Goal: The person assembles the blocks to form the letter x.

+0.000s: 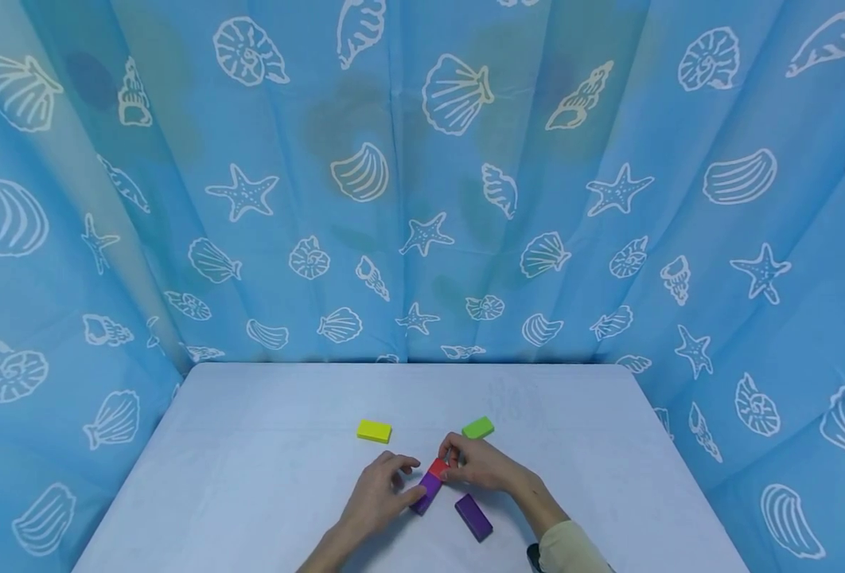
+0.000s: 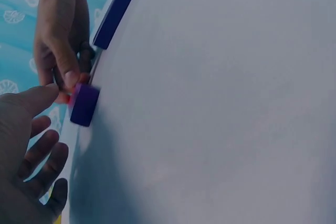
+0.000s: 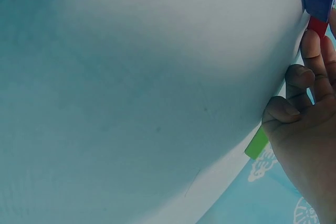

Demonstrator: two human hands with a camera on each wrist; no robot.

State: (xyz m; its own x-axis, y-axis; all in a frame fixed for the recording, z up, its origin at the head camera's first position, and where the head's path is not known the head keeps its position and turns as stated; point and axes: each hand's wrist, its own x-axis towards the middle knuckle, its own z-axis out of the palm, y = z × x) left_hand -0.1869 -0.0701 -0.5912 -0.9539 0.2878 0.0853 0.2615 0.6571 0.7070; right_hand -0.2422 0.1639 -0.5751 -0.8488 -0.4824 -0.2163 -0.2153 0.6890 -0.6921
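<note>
A red block [image 1: 438,467] lies end to end with a purple block [image 1: 428,492] in the middle of the table's near half. My right hand [image 1: 487,463] pinches the red block between thumb and fingers, covering part of it. On the other side, my left hand [image 1: 379,495] is spread around the purple block with loosely bent fingers. In the left wrist view, the left thumb [image 2: 42,98] appears apart from the purple block [image 2: 85,106]. Whether it touches the block cannot be told from the head view.
A dark purple block [image 1: 473,517] lies below the right hand. Farther back are a yellow block [image 1: 374,431] on the left and a green block [image 1: 477,427] just beyond the right hand. Behind the white table [image 1: 265,414] hangs a blue shell-print curtain [image 1: 408,191].
</note>
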